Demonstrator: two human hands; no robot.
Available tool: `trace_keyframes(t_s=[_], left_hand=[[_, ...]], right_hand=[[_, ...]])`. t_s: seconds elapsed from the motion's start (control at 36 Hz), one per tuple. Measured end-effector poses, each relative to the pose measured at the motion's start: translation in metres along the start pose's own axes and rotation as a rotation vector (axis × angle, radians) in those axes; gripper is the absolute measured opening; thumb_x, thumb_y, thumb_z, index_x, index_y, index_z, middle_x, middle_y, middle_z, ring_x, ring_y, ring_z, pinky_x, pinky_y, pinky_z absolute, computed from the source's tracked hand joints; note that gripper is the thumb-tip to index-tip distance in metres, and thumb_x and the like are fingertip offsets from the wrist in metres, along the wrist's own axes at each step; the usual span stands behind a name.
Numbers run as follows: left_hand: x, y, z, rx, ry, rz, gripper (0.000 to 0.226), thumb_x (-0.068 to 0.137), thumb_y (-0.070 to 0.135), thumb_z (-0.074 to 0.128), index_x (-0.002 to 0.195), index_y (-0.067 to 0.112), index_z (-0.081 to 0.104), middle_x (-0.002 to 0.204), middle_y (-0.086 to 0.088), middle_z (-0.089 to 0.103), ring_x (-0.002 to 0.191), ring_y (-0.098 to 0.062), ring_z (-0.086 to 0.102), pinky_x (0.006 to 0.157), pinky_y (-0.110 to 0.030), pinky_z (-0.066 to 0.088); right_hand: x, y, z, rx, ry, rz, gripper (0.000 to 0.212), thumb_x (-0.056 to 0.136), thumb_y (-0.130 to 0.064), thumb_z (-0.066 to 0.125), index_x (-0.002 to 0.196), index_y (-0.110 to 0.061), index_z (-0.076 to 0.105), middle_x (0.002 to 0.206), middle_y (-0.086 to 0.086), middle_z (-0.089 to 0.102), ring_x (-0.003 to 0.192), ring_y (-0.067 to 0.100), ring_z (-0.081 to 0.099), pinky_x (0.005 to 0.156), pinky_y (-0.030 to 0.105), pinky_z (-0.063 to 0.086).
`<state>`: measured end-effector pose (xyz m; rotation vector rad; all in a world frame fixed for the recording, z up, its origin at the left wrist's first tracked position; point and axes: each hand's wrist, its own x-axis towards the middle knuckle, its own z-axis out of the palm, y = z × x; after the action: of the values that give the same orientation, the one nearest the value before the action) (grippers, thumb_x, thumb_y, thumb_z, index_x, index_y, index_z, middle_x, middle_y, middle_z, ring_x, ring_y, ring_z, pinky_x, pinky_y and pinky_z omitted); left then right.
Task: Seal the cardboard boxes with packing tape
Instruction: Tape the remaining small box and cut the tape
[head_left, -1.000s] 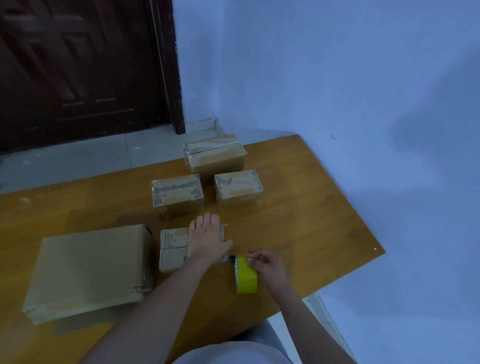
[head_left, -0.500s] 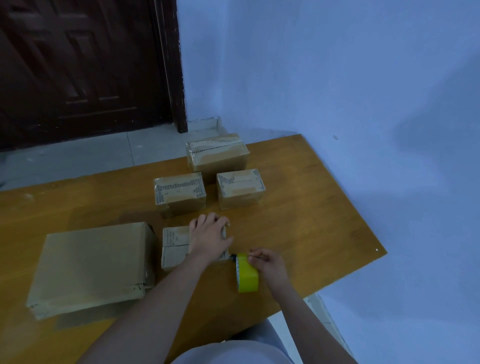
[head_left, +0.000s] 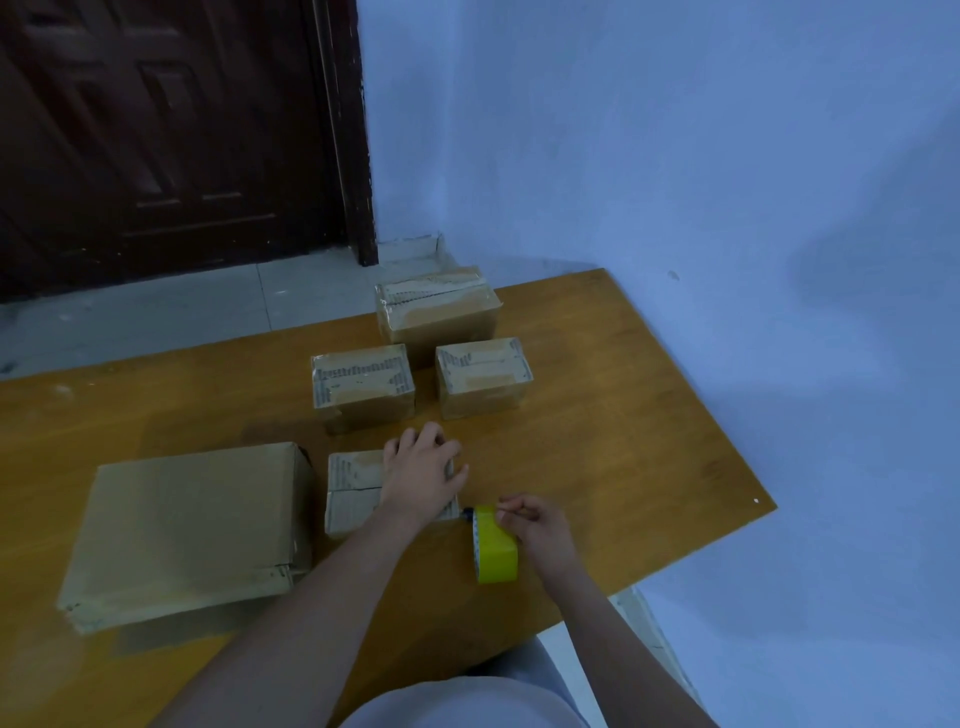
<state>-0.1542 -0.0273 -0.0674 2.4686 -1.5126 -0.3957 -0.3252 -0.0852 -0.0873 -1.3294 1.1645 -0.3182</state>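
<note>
You are pressing your left hand (head_left: 422, 475) flat on top of the small cardboard box (head_left: 353, 491) at lower centre of the frame, fingers (head_left: 431, 434) spread and only lightly bent over its far edge, holding it down on the desk (head_left: 623, 441). Your right hand (head_left: 537, 525) is sitting just right of that box, its fingers pinching something thin at the top of the yellow packing tape roll (head_left: 493, 545), seemingly the loose tape end, though that is too small to tell. The roll is standing on edge, touching or nearly touching the box's lower right corner. The box's centre seam is running left to right across the frame, so the tape probably needs drawing leftward from the roll, along that seam, under your left palm.
</note>
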Motion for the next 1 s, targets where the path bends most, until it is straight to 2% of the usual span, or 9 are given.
trace_keyframes(t_s=[0.17, 0.42, 0.56, 0.64, 0.72, 0.83, 0.92, 0.97, 1.0], left_hand=[[-0.001, 0.0, 0.001, -0.003, 0.01, 0.01, 0.035, 0.096, 0.047, 0.045, 0.119, 0.026, 0.06, 0.123, 0.001, 0.042, 0.114, -0.021, 0.04, 0.099, -0.037, 0.028], [-0.003, 0.002, 0.0, 0.06, 0.012, 0.043, 0.033, 0.099, 0.043, 0.039, 0.112, 0.023, 0.061, 0.121, 0.0, 0.044, 0.113, -0.024, 0.041, 0.099, -0.04, 0.028], [-0.002, 0.004, 0.004, 0.093, 0.033, 0.07, 0.03, 0.1, 0.036, 0.037, 0.111, 0.021, 0.061, 0.122, -0.003, 0.045, 0.116, -0.027, 0.041, 0.101, -0.044, 0.027], [-0.001, 0.0, 0.011, 0.075, 0.094, 0.129, 0.025, 0.097, 0.034, 0.05, 0.095, 0.018, 0.069, 0.111, -0.005, 0.05, 0.111, -0.029, 0.045, 0.103, -0.052, 0.026], [0.002, -0.009, 0.021, -0.019, 0.186, 0.161, 0.027, 0.087, 0.038, 0.065, 0.073, 0.017, 0.073, 0.097, -0.004, 0.056, 0.1, -0.027, 0.047, 0.095, -0.056, 0.033], [0.002, -0.013, 0.012, -0.4, 0.329, 0.151, 0.012, 0.087, 0.025, 0.067, 0.083, 0.015, 0.071, 0.102, -0.003, 0.057, 0.101, -0.016, 0.037, 0.085, -0.039, 0.032], [-0.004, -0.013, -0.005, -0.612, 0.334, 0.168, 0.033, 0.09, 0.037, 0.056, 0.074, 0.009, 0.06, 0.085, 0.001, 0.054, 0.085, -0.011, 0.042, 0.074, -0.023, 0.035], [-0.012, -0.014, -0.014, -0.628, 0.342, 0.221, 0.041, 0.09, 0.041, 0.049, 0.071, 0.007, 0.058, 0.078, 0.003, 0.052, 0.079, -0.012, 0.045, 0.071, -0.014, 0.033], [-0.015, -0.015, -0.017, -0.623, 0.354, 0.229, 0.04, 0.091, 0.039, 0.049, 0.07, 0.006, 0.059, 0.076, 0.004, 0.053, 0.077, -0.014, 0.047, 0.071, -0.015, 0.033]], right_hand=[[0.0, 0.002, 0.0, 0.014, 0.013, 0.008, 0.021, 0.082, -0.004, 0.068, 0.068, -0.019, 0.066, 0.089, -0.004, 0.068, 0.091, 0.022, 0.063, 0.087, 0.045, 0.05], [-0.003, 0.002, -0.001, 0.006, 0.01, -0.01, 0.019, 0.084, -0.004, 0.066, 0.07, -0.017, 0.066, 0.089, -0.003, 0.066, 0.092, 0.023, 0.061, 0.084, 0.043, 0.049], [-0.003, 0.002, -0.002, -0.015, 0.013, -0.002, 0.02, 0.083, -0.006, 0.067, 0.068, -0.02, 0.065, 0.089, -0.006, 0.066, 0.094, 0.025, 0.062, 0.084, 0.044, 0.049], [-0.004, 0.001, -0.002, -0.025, 0.011, -0.001, 0.019, 0.083, -0.006, 0.067, 0.069, -0.019, 0.065, 0.089, -0.006, 0.066, 0.09, 0.018, 0.061, 0.083, 0.04, 0.049], [-0.003, 0.0, -0.001, -0.041, 0.005, -0.003, 0.019, 0.083, -0.007, 0.067, 0.07, -0.019, 0.064, 0.091, -0.006, 0.066, 0.089, 0.018, 0.061, 0.081, 0.036, 0.048], [-0.001, 0.0, -0.002, -0.046, 0.004, -0.002, 0.018, 0.082, -0.007, 0.069, 0.069, -0.018, 0.064, 0.092, -0.004, 0.066, 0.091, 0.021, 0.062, 0.084, 0.041, 0.049], [-0.001, 0.0, -0.003, -0.047, 0.006, -0.004, 0.02, 0.082, -0.006, 0.069, 0.068, -0.02, 0.064, 0.093, -0.003, 0.067, 0.093, 0.022, 0.062, 0.086, 0.043, 0.05], [-0.001, 0.001, -0.004, -0.035, 0.015, -0.001, 0.021, 0.082, -0.005, 0.068, 0.068, -0.02, 0.064, 0.09, -0.001, 0.068, 0.091, 0.021, 0.062, 0.084, 0.043, 0.05], [-0.002, 0.001, -0.004, -0.029, 0.017, 0.008, 0.021, 0.083, -0.006, 0.068, 0.068, -0.02, 0.064, 0.091, 0.0, 0.068, 0.091, 0.021, 0.062, 0.084, 0.042, 0.05]])
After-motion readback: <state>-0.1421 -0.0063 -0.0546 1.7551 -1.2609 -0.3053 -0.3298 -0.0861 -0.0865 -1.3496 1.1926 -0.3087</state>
